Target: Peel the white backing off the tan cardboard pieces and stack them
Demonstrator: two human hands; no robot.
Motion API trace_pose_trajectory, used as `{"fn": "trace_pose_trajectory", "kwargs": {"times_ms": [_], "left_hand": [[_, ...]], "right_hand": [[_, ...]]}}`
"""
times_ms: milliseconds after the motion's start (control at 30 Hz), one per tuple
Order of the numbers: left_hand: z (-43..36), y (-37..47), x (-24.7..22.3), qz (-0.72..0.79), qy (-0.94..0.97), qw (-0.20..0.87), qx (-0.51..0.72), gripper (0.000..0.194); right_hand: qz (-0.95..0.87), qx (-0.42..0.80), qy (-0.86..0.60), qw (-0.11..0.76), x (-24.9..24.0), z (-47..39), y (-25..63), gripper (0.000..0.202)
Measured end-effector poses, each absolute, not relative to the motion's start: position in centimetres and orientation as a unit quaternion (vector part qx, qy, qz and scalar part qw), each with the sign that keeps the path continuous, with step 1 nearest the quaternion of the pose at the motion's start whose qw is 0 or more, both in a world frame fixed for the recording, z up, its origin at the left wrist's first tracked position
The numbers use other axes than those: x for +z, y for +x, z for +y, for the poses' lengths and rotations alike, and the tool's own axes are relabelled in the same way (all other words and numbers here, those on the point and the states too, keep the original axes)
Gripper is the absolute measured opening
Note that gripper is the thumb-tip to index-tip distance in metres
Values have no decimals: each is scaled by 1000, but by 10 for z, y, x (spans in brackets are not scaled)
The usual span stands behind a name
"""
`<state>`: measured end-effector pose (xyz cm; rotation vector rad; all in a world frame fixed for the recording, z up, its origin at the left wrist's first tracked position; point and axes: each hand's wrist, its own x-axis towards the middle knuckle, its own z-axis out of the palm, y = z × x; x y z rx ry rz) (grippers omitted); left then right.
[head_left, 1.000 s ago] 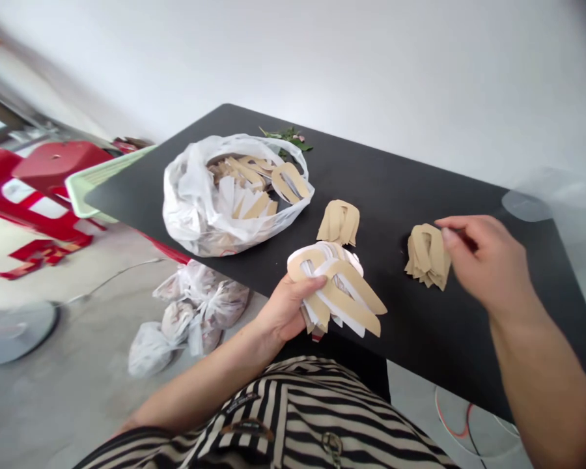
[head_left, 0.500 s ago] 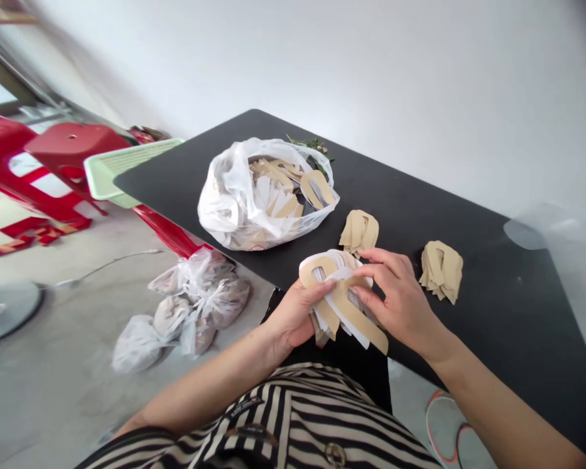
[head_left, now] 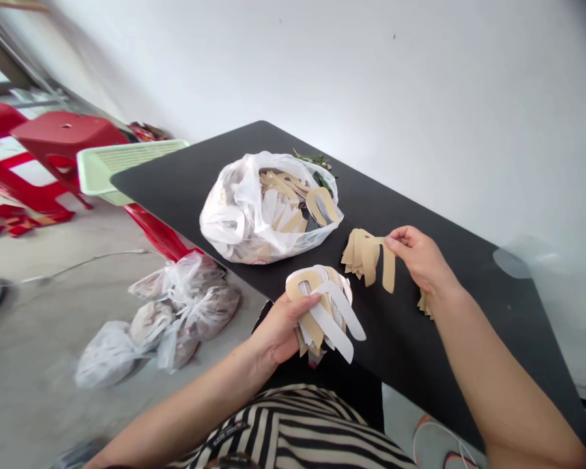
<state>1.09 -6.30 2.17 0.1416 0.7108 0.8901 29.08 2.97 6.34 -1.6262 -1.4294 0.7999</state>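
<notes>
In the head view my left hand [head_left: 284, 326] is closed around a fanned stack of U-shaped tan and white pieces [head_left: 311, 320], held over the table's near edge. A white U-shaped piece [head_left: 339, 344] lies on top, under my thumb. My right hand [head_left: 422, 260] pinches a single tan U-shaped piece [head_left: 389, 273] by its curved end, its two legs hanging down. That piece overlaps the right side of a pile of tan pieces [head_left: 354, 251] on the table. A second tan pile [head_left: 424, 306] is mostly hidden behind my right wrist.
On the black table [head_left: 488, 286] stands an open white plastic bag [head_left: 227, 221] full of similar pieces, with green leaves [head_left: 317, 159] behind it. A pale green basket [head_left: 95, 172], red stools [head_left: 63, 133] and tied plastic bags [head_left: 190, 293] are at the left.
My right hand has moved away from the stack toward the nearer pile, carrying off a tan piece. The left hand still grips the stack, where a white piece now shows on top.
</notes>
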Motion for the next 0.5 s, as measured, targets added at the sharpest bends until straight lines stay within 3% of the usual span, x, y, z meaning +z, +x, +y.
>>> {"fn": "trace_pose_trajectory", "kwargs": {"times_ms": [233, 400, 500], "left_hand": [[-57, 8, 24, 332, 63, 835, 434, 37], [-57, 11, 22, 332, 64, 825, 453, 40], [-58, 15, 23, 334, 67, 817, 465, 47]], "right_hand": [[-553, 262, -692, 383, 20, 85, 304, 35], [-679, 36, -665, 310, 46, 41, 280, 22], [-769, 36, -550, 324, 70, -14, 243, 19]]}}
